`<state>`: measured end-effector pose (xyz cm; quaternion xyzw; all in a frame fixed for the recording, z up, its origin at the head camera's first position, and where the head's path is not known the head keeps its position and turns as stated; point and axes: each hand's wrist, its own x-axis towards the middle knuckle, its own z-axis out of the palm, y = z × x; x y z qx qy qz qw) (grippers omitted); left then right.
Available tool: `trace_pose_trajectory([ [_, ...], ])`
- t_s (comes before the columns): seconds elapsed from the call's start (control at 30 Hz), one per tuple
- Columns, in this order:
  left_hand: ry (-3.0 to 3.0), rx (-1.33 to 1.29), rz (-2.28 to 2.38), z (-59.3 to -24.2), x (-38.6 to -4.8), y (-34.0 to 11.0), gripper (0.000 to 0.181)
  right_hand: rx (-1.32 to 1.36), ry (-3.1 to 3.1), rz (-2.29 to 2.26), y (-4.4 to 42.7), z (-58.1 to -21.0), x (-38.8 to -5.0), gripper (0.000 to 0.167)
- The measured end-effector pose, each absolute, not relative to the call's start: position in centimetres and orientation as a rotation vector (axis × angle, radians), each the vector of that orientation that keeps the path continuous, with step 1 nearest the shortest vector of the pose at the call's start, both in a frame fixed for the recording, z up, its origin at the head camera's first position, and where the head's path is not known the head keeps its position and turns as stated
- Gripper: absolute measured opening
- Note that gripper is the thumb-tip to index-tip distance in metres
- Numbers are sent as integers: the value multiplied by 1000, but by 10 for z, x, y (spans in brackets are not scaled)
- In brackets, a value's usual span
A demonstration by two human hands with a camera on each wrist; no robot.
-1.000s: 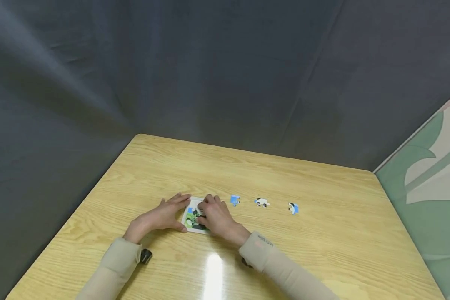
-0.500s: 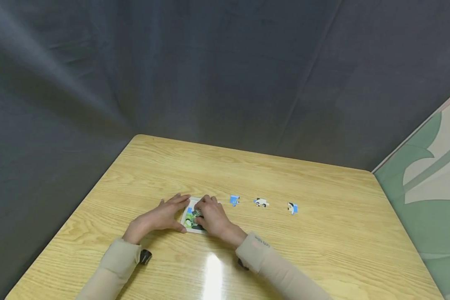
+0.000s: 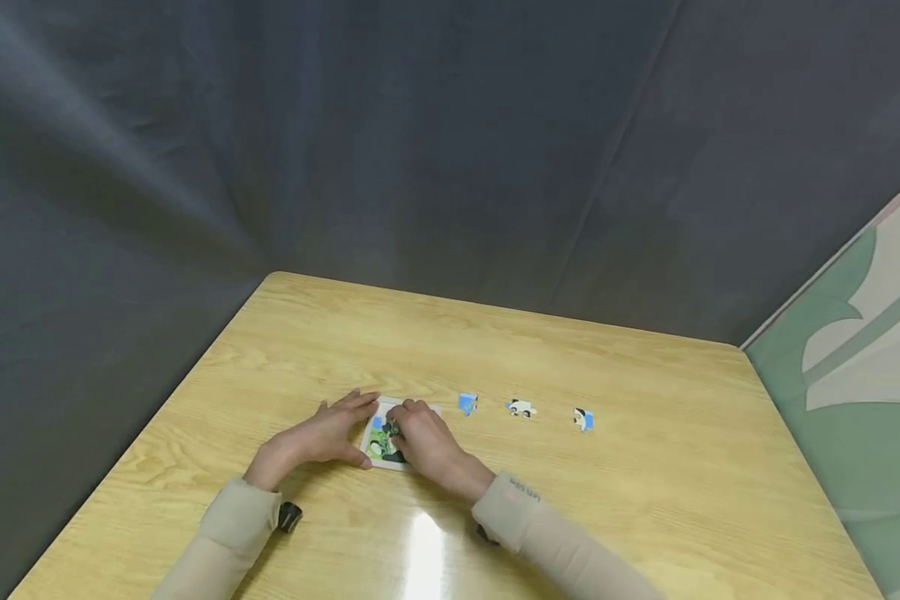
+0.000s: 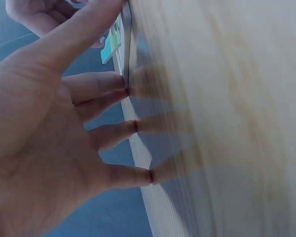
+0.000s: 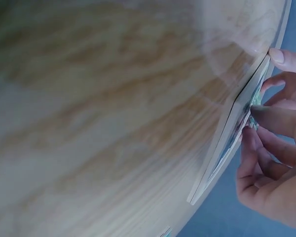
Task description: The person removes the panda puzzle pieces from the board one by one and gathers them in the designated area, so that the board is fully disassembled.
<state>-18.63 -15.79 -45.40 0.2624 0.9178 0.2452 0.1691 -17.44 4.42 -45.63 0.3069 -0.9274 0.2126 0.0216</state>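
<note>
A small white-rimmed puzzle tray with a green, blue and black picture lies on the table. My left hand touches its left side, thumb at the near corner and fingertips at the far one, the fingers fairly straight in the left wrist view. Over the tray's right part, my right hand pinches a puzzle piece with thumb and curled fingers. The right wrist view shows a small greenish piece between these fingertips. Most of the tray's right half is hidden under that hand.
To the tray's right, three loose pieces lie in a row: a blue one, a white one with black marks and a blue, white and black one. Dark cloth hangs behind the wooden table.
The right hand has shifted slightly left over the tray, and its fingers have drawn in more. The left hand keeps its place at the tray's side.
</note>
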Motion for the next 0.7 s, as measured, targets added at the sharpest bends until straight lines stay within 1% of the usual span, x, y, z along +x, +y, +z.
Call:
trace_pose_trajectory([
  [0.2,2622,714,714,-458,-182,-163,91,1003,-2840,649,39,-459,-176,23],
  [0.33,2613,701,733,-461,-183,-163,91,1019,-2844,596,38,-462,-178,24],
  [0.47,2604,712,755,-464,-184,-160,91,1037,-2820,529,41,-465,-179,26],
  [0.7,2603,741,737,-465,-190,-151,90,1081,-2697,356,49,-466,-182,23],
])
